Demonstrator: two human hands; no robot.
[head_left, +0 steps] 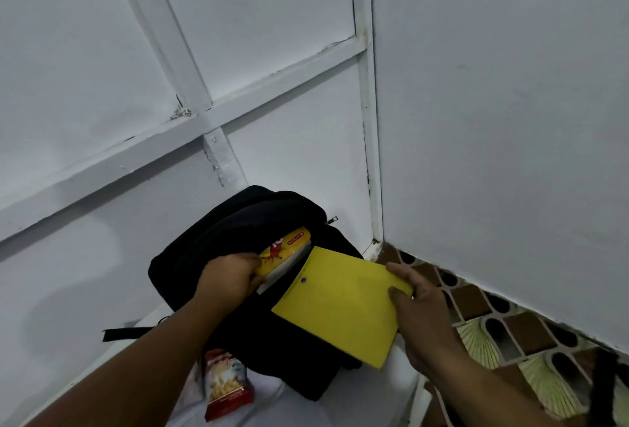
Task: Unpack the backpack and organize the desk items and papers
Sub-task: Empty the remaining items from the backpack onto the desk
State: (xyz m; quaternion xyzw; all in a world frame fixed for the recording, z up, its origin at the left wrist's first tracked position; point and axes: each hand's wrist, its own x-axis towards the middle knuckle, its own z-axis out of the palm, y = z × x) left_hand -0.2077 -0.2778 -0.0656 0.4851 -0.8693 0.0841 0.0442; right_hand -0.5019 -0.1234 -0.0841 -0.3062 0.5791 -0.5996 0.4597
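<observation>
both forearms enter cut off at 6 o'clock. black backpack (238, 256) stands centre, mouth open. right hand (418, 311) pinches yellow folder (340, 304) at 3 o'clock, thumb on top. left hand (228, 278) grips yellow packet (289, 249), fingertips hidden. snack bag (226, 385) at 6 o'clock.

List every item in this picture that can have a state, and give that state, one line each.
backpack: open, standing on the white surface
yellow folder: halfway out of the backpack, snap flap shut
yellow packet: sticking out of the backpack's opening
left hand: grips the yellow packet
right hand: pinches the yellow folder's edge
red snack bag: lying out on the white surface, appears sealed
</observation>
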